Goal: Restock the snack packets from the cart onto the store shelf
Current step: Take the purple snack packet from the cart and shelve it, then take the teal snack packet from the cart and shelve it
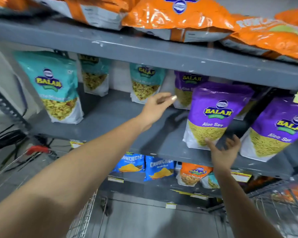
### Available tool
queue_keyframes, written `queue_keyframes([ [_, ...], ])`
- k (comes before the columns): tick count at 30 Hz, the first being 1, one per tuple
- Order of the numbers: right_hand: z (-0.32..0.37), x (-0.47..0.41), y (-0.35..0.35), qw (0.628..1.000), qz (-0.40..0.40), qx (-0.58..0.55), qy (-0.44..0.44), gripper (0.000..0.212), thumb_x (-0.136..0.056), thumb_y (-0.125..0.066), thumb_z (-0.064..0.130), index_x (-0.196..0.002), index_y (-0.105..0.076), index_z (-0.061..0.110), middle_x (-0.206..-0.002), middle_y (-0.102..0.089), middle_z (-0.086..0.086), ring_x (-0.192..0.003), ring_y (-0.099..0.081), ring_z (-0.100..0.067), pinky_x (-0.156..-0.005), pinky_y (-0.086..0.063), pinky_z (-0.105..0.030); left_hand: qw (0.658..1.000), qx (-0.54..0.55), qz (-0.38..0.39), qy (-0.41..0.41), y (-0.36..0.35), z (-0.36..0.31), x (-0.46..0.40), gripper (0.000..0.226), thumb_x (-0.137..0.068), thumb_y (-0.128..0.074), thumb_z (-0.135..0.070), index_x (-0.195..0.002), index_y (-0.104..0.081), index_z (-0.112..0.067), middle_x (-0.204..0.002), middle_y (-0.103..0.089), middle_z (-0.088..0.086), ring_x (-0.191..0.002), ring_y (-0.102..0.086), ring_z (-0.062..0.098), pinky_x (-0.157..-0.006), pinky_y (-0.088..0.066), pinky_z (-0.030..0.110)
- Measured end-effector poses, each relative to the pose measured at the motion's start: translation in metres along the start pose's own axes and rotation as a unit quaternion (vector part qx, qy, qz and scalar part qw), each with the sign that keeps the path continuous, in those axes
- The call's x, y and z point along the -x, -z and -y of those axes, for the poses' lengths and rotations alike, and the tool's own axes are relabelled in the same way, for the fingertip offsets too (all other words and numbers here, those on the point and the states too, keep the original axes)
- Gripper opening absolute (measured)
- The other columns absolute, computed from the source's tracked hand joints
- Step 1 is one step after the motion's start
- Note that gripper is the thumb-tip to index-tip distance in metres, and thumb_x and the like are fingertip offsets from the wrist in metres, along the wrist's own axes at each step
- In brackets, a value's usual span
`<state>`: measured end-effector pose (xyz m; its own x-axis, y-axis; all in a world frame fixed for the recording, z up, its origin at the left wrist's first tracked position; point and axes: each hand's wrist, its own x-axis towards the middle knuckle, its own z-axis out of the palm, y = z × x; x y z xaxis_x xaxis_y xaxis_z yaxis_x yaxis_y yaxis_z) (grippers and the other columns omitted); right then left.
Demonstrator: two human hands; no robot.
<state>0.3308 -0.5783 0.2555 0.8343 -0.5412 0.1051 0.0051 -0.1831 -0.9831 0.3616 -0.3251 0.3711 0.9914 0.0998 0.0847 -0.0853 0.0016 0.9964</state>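
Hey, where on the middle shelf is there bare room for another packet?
Bare shelf lies between the front teal packet and the front purple Aloo Sev packet, below the left hand. Crowded on the right, around the right hand.

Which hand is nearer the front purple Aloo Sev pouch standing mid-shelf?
Right. The right hand touches the bottom edge of the purple Aloo Sev pouch; the left hand is off to its left, apart, fingers loosely open near the teal pouch.

The rightmost purple Aloo Sev packet (279, 133) runs off the right edge. The right hand (224, 150) is motion-blurred, its grip unclear. The wire cart (86, 219) is cut by the bottom edge.
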Motion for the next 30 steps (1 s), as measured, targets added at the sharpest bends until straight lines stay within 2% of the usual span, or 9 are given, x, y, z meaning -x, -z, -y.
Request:
queue_keyframes([
  [3, 0.005, 0.056, -0.028, 0.998, -0.006, -0.04, 0.04, 0.086, -0.061, -0.088, 0.035, -0.132, -0.046, 0.012, -0.119, -0.054, -0.007, -0.107, -0.053, -0.017, -0.101, -0.047, -0.039, 0.999, -0.028, -0.041, 0.009, 0.072, 0.025, 0.036, 0.024, -0.091, -0.064, -0.01, -0.112, -0.068, 0.002, -0.086, -0.068, -0.003, -0.07, -0.062, -0.008, -0.07, -0.047, 0.005],
  [7, 0.016, 0.138, -0.104, 0.991, 0.098, -0.056, 0.068, 0.063, -0.066, -0.087, 0.02, -0.118, -0.054, 0.012, -0.11, -0.054, -0.007, -0.091, -0.053, -0.005, -0.087, -0.044, -0.02, 0.991, -0.047, -0.119, 0.049, 0.178, 0.058, 0.109, 0.017, -0.093, -0.057, 0.002, -0.107, -0.066, 0.005, -0.076, -0.068, -0.002, -0.062, -0.066, -0.007, -0.063, -0.051, 0.01],
  [11, 0.021, 0.228, -0.188, 0.973, 0.219, -0.025, 0.064, 0.043, -0.076, -0.08, 0.011, -0.113, -0.059, 0.017, -0.104, -0.058, -0.004, -0.088, -0.055, -0.001, -0.084, -0.049, -0.029, 0.965, -0.096, -0.211, 0.123, 0.279, 0.093, 0.198, 0.01, -0.095, -0.055, 0.0, -0.091, -0.064, -0.003, -0.052, -0.066, -0.01, -0.048, -0.058, -0.006, -0.053, -0.046, 0.009],
  [14, 0.019, 0.303, -0.244, 0.951, 0.303, 0.017, 0.064, 0.037, -0.077, -0.076, 0.007, -0.11, -0.06, 0.009, -0.089, -0.059, 0.0, -0.078, -0.056, -0.003, -0.078, -0.049, -0.034, 0.934, -0.124, -0.255, 0.216, 0.347, 0.133, 0.264, 0.016, -0.094, -0.061, -0.012, -0.079, -0.067, -0.012, -0.069, -0.065, 0.006, -0.059, -0.056, 0.008, -0.06, -0.044, 0.026],
  [17, 0.005, 0.376, -0.29, 0.903, 0.42, 0.085, 0.03, 0.045, -0.075, -0.077, 0.0, -0.113, -0.054, -0.003, -0.087, -0.057, -0.008, -0.08, -0.054, -0.021, -0.074, -0.044, -0.031, 0.882, -0.141, -0.319, 0.318, 0.396, 0.18, 0.328, 0.021, -0.086, -0.067, -0.022, -0.067, -0.064, -0.016, -0.068, -0.063, 0.008, -0.064, -0.053, 0.016, -0.058, -0.042, 0.026],
  [21, -0.029, 0.443, -0.332, 0.82, 0.514, 0.171, -0.184, 0.045, -0.081, -0.074, 0.004, -0.119, -0.051, 0.001, -0.098, -0.059, -0.017, -0.071, -0.057, -0.023, -0.048, -0.042, -0.017, 0.833, -0.178, -0.326, 0.41, 0.419, 0.231, 0.393, 0.023, -0.091, -0.065, -0.02, -0.09, -0.072, 0.001, -0.078, -0.063, 0.015, -0.078, -0.055, 0.018, -0.06, -0.036, 0.027],
  [23, -0.066, 0.461, -0.347, 0.738, 0.549, 0.188, -0.344, 0.017, -0.093, -0.06, 0.007, -0.107, -0.056, -0.001, -0.079, -0.067, -0.018, -0.054, -0.056, -0.024, -0.032, -0.041, -0.019, 0.806, -0.203, -0.306, 0.464, 0.424, 0.272, 0.419, 0.033, -0.091, -0.064, -0.031, -0.092, -0.073, 0.001, -0.088, -0.069, 0.021, -0.083, -0.06, 0.021, -0.065, -0.04, 0.033],
  [26, -0.135, 0.466, -0.347, 0.683, 0.578, 0.249, -0.371, 0.033, -0.095, -0.056, 0.017, -0.118, -0.064, -0.005, -0.075, -0.075, -0.017, -0.061, -0.06, -0.027, -0.059, -0.051, -0.034, 0.795, -0.184, -0.287, 0.502, 0.427, 0.33, 0.436, 0.033, -0.083, -0.073, -0.038, -0.075, -0.066, -0.007, -0.071, -0.061, 0.012, -0.076, -0.054, 0.018, -0.057, -0.036, 0.029],
  [30, -0.189, 0.456, -0.362, 0.67, 0.575, 0.335, -0.33, 0.046, -0.087, -0.07, 0.036, -0.118, -0.067, 0.002, -0.11, -0.073, -0.016, -0.099, -0.068, -0.033, -0.087, -0.056, -0.045, 0.805, -0.215, -0.224, 0.506, 0.449, 0.379, 0.421, 0.073, -0.07, -0.078, -0.054, -0.125, -0.061, -0.009, -0.121, -0.067, 0.009, -0.11, -0.063, 0.027, -0.089, -0.047, 0.03],
])
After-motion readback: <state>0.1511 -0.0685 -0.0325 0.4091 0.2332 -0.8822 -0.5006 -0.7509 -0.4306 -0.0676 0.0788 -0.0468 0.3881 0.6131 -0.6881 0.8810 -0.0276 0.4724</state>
